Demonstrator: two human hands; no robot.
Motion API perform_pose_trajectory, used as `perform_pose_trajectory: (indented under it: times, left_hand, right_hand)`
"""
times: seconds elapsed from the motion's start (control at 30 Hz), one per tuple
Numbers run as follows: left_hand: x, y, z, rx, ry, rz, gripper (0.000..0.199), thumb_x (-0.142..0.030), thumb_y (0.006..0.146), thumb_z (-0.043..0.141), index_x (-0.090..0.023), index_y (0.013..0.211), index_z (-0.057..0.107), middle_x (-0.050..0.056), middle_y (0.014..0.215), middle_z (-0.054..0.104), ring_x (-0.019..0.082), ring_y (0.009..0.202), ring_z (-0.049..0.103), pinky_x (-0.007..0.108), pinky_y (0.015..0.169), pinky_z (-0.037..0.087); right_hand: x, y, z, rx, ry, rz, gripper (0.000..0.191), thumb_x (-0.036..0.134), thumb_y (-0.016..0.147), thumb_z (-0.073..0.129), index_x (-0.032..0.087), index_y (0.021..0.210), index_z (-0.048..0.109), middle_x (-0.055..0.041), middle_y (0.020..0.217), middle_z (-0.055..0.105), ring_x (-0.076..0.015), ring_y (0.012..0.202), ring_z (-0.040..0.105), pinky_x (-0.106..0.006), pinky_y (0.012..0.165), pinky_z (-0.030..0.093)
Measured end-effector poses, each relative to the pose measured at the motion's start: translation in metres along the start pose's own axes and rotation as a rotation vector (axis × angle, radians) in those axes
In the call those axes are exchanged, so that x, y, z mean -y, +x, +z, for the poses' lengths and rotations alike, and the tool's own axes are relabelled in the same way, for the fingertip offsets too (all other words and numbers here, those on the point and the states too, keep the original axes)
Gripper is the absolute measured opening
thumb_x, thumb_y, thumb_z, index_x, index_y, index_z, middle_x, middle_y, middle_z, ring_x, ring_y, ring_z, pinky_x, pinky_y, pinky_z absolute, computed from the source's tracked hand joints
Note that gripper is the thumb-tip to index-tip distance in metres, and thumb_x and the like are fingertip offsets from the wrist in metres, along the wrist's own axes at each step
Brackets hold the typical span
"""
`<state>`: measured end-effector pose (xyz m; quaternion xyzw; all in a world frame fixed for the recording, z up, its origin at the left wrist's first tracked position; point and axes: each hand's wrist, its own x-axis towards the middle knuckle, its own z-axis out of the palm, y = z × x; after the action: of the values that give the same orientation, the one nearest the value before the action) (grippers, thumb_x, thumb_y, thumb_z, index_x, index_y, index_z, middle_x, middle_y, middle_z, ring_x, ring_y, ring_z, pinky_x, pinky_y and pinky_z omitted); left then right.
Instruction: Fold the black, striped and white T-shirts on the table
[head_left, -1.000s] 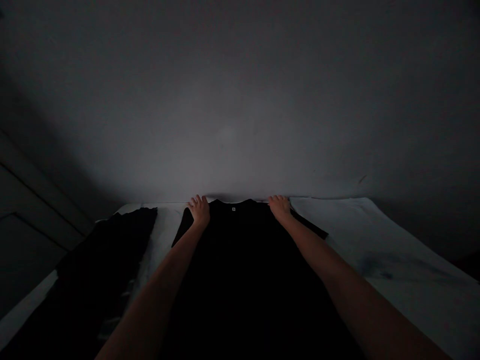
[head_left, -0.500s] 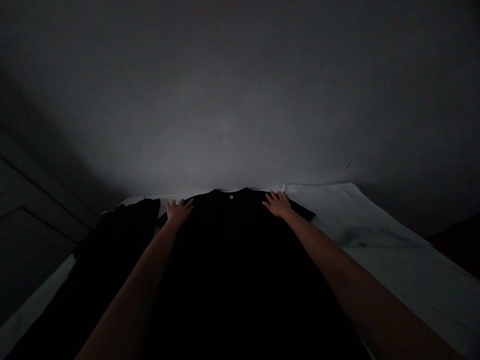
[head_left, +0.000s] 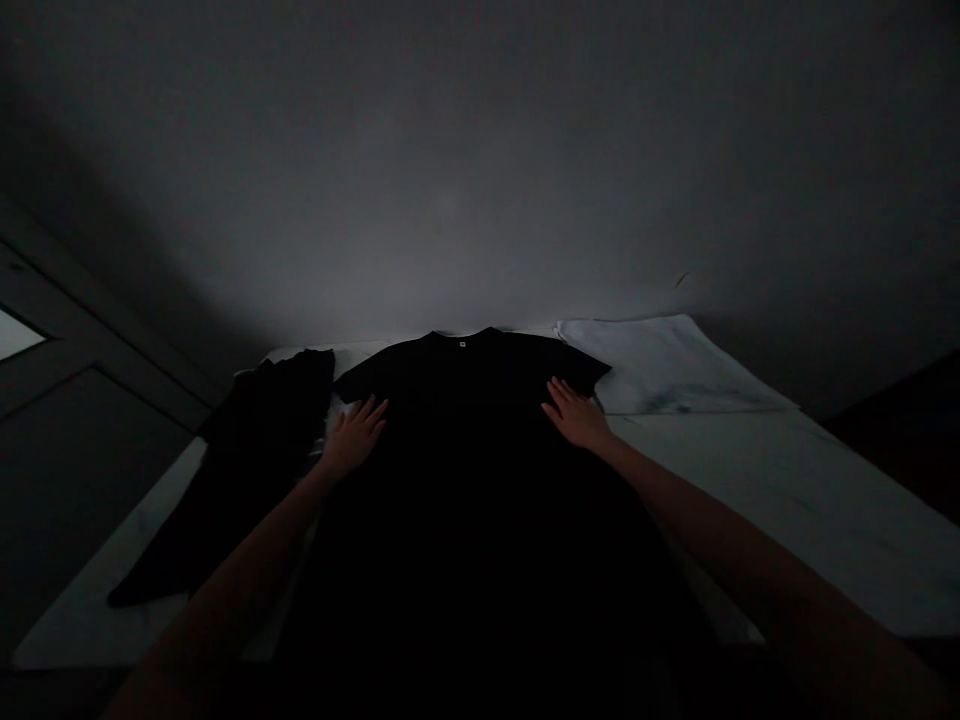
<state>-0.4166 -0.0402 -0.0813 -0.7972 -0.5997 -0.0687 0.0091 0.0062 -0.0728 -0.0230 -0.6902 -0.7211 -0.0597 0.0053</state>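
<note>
Your left hand (head_left: 354, 437) lies flat, palm down, fingers spread and grasping nothing, on the left edge of the black T-shirt (head_left: 480, 420), just below its left sleeve. Your right hand (head_left: 576, 416) lies the same way on the shirt's right side under the other sleeve, its grip released too, fingers straight and pointing toward the wall (head_left: 465, 180). The shirt is spread face up down the middle of the white surface (head_left: 810, 500), collar at the far end with a small pale label (head_left: 463, 343) showing inside the neck, both short sleeves laid out to the sides, and its lower part running toward you between your forearms, where it is lost in the dark. To the left, just beside the shirt and apart from your left hand, a second black garment (head_left: 247, 450) lies stretched along the surface's left edge. At the far right corner a white cloth (head_left: 660, 365) rests flat against the wall, with a faint dark smudge on its near edge, close to the shirt's right sleeve. No box, basket or other container can be made out in the dim light.
</note>
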Motion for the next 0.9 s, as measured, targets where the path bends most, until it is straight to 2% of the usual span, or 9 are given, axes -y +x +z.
perform_pose_trajectory:
  times: [0.13,0.2,0.27,0.33,0.47,0.53,0.67,0.8,0.9]
  left_hand:
    - [-0.061,-0.032,-0.019,-0.046,-0.001,0.034,0.056,-0.038,0.100,0.039,-0.015,0.151,0.039,0.017,0.155,0.040,0.038,0.145,0.030,0.059,0.117,0.023]
    - [-0.103,-0.054,-0.020,-0.046,-0.100,0.222,0.058,-0.043,0.101,0.037,-0.025,0.155,0.030,0.010,0.160,0.032,0.033,0.147,0.029,0.057,0.117,0.026]
    - [-0.119,-0.079,-0.014,-0.043,-0.157,0.353,0.054,-0.045,0.102,0.034,-0.037,0.155,0.025,0.002,0.163,0.026,0.029,0.149,0.026,0.057,0.117,0.027]
    - [-0.098,-0.108,-0.002,-0.066,-0.150,0.322,0.051,-0.046,0.102,0.033,-0.042,0.153,0.029,-0.001,0.163,0.026,0.029,0.149,0.025,0.059,0.116,0.027]
    - [-0.006,-0.167,0.022,-0.154,-0.154,0.094,0.051,-0.042,0.102,0.030,-0.030,0.151,0.039,0.007,0.161,0.032,0.030,0.147,0.030,0.055,0.112,0.037]
    - [0.017,-0.193,0.027,-0.181,-0.172,0.070,0.051,-0.037,0.102,0.028,-0.026,0.149,0.043,0.009,0.157,0.038,0.029,0.146,0.033,0.053,0.113,0.038]
    - [-0.021,-0.217,0.014,-0.277,-0.167,0.022,0.053,-0.038,0.100,0.035,-0.021,0.149,0.043,0.014,0.157,0.037,0.034,0.148,0.026,0.060,0.115,0.032]
    - [-0.079,-0.208,-0.001,-0.259,-0.147,0.018,0.056,-0.041,0.100,0.037,-0.027,0.154,0.033,0.009,0.162,0.028,0.031,0.149,0.026,0.057,0.114,0.034]
    - [-0.071,-0.211,0.003,-0.159,-0.111,0.021,0.053,-0.041,0.100,0.034,-0.031,0.152,0.038,0.006,0.159,0.033,0.030,0.146,0.032,0.055,0.112,0.038]
  right_hand:
    - [0.051,-0.027,-0.006,-0.038,-0.014,0.026,0.068,0.048,0.101,0.026,0.001,0.150,0.038,-0.0214,0.160,0.026,-0.0351,0.149,0.020,-0.054,0.120,0.017]
    - [0.096,-0.050,-0.004,-0.004,0.038,-0.129,0.067,0.049,0.101,0.024,0.006,0.152,0.036,-0.0169,0.161,0.024,-0.0314,0.150,0.020,-0.052,0.121,0.017]
    - [0.121,-0.079,-0.002,0.030,0.087,-0.269,0.065,0.051,0.102,0.022,0.014,0.154,0.034,-0.0110,0.162,0.026,-0.0261,0.150,0.022,-0.050,0.121,0.018]
    - [0.113,-0.111,0.000,0.019,0.096,-0.302,0.065,0.054,0.101,0.022,0.020,0.155,0.032,-0.0074,0.162,0.028,-0.0242,0.149,0.023,-0.050,0.121,0.018]
    - [0.034,-0.172,0.001,-0.092,0.038,-0.130,0.070,0.061,0.099,0.024,0.021,0.156,0.031,-0.0094,0.161,0.031,-0.0283,0.148,0.026,-0.051,0.119,0.025]
    - [0.003,-0.195,0.002,-0.176,0.012,-0.011,0.072,0.060,0.099,0.022,0.017,0.156,0.029,-0.0128,0.160,0.031,-0.0328,0.149,0.022,-0.056,0.117,0.027]
    - [0.023,-0.220,0.003,-0.307,0.008,0.098,0.073,0.055,0.100,0.024,0.010,0.157,0.023,-0.0179,0.162,0.020,-0.0404,0.150,0.009,-0.065,0.115,0.023]
    - [0.085,-0.223,-0.001,-0.129,0.130,-0.128,0.068,0.055,0.099,0.033,0.025,0.159,0.021,-0.0079,0.164,0.019,-0.0318,0.150,0.020,-0.057,0.118,0.027]
    - [0.079,-0.228,-0.004,-0.013,0.167,-0.194,0.064,0.058,0.097,0.039,0.037,0.156,0.026,-0.0005,0.162,0.024,-0.0298,0.148,0.026,-0.057,0.118,0.027]
